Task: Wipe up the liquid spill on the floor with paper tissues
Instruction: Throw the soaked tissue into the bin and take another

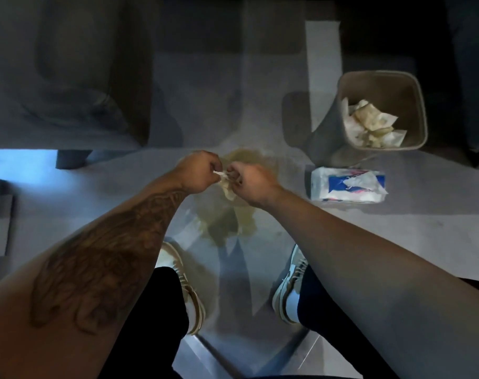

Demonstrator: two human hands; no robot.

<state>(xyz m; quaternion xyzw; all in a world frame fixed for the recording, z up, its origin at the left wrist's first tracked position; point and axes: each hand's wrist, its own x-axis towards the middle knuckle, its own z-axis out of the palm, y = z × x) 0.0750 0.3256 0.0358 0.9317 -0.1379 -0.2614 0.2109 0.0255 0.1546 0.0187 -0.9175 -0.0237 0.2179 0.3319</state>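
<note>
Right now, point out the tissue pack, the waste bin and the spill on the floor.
tissue pack (347,185), head view, on its blue and white top face.
waste bin (328,127), head view, on its grey outer wall.
spill (224,222), head view, on the yellowish puddle below the hands.

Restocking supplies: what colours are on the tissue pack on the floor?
The tissue pack is white with blue and some red, seen in the head view.

Setting: indoor room, most likely a home or small office; exact type cannot be told. Evidence: smooth grey floor (396,228); small grey wastebasket (328,132) holding crumpled tissues; soft pack of paper tissues (347,184) just beside it; grey furniture piece (68,77) on short legs.
</note>
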